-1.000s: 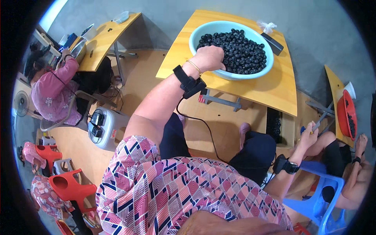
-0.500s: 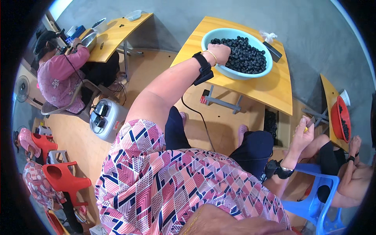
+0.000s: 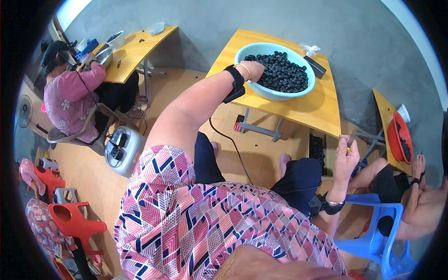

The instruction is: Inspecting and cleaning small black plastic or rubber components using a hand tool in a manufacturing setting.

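A pale blue oval basin (image 3: 280, 95) full of small, round, blackish pieces (image 3: 285, 72), fruit-like with ring-shaped marks, stands on a yellow wooden table (image 3: 322, 112). My left hand (image 3: 253, 71) reaches over its left rim. Its fingers are curled at the edge of the heap; their tips are hidden, so what they pinch is unclear. Off the table's right front corner, my right hand (image 3: 346, 156) is raised and closed around a small knife (image 3: 350, 143) with a bit of yellow handle and a short blade showing.
A black box (image 3: 315, 67) and a crumpled clear bag (image 3: 310, 50) sit behind the basin. Below the table is a dark-filled crate (image 3: 317, 151). At right, a co-worker sits by a red basin (image 3: 400, 137) and blue chair (image 3: 373, 219); another person (image 3: 74, 98) works at the left table.
The basin and table sit slightly lower and further left in view. My left hand remains at the heap, shifted toward the basin's left rim. My right hand appears higher and further left, still holding the knife.
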Action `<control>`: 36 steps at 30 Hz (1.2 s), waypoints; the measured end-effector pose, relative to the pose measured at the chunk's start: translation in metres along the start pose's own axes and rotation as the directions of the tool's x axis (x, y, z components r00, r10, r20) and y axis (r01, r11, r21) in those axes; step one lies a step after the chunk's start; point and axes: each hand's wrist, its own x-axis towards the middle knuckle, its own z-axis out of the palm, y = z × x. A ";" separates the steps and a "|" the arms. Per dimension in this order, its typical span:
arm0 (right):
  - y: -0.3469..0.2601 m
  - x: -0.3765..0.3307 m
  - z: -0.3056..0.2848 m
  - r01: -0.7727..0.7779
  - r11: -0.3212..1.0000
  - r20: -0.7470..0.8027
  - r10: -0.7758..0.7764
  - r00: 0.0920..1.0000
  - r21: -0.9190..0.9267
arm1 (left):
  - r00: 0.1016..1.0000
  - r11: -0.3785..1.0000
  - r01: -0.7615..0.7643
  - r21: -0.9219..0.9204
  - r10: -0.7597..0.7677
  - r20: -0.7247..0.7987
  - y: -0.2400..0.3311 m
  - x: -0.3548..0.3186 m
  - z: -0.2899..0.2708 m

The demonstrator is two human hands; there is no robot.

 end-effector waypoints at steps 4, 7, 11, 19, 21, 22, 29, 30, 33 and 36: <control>-0.006 -0.007 0.000 0.037 0.998 -0.033 -0.039 0.999 -0.045 | 0.983 0.987 -0.116 0.115 0.097 0.153 0.006 0.007 -0.019; -0.005 -0.009 0.000 0.057 0.996 -0.043 -0.059 0.997 -0.062 | 0.982 0.978 -0.097 0.184 0.063 0.180 0.001 0.017 -0.012; -0.008 -0.007 -0.005 -0.004 1.000 -0.041 0.004 0.999 -0.002 | 0.993 0.985 -0.109 0.131 0.102 0.063 -0.004 0.019 -0.003; 0.000 -0.003 0.009 -0.046 0.985 0.054 0.038 0.998 0.165 | 0.971 0.656 -0.218 -0.723 0.069 -0.230 -0.020 -0.029 -0.027; 0.003 -0.001 0.022 -0.006 0.987 0.093 -0.009 0.996 0.163 | 0.962 0.057 -0.263 -0.963 0.087 -0.258 -0.005 -0.055 -0.014; 0.002 0.000 0.030 0.038 0.987 0.126 -0.058 0.990 0.157 | 0.926 -0.231 -0.298 -0.926 0.165 -0.339 0.002 -0.070 -0.009; -0.070 0.010 0.078 0.239 0.952 0.235 -0.281 0.930 0.194 | 0.853 -0.656 -0.255 -0.710 0.192 -0.484 0.069 -0.156 -0.020; -0.077 0.012 0.081 0.268 0.939 0.247 -0.318 0.916 0.214 | 0.861 -0.682 -0.243 -0.689 0.176 -0.478 0.073 -0.163 -0.022; -0.093 0.019 0.089 0.376 0.897 0.250 -0.428 0.868 0.231 | 0.863 -0.713 -0.246 -0.657 0.147 -0.483 0.081 -0.172 -0.023; -0.103 0.019 0.091 0.462 0.848 0.218 -0.517 0.828 0.257 | 0.855 -0.702 -0.265 -0.661 0.146 -0.498 0.085 -0.180 -0.025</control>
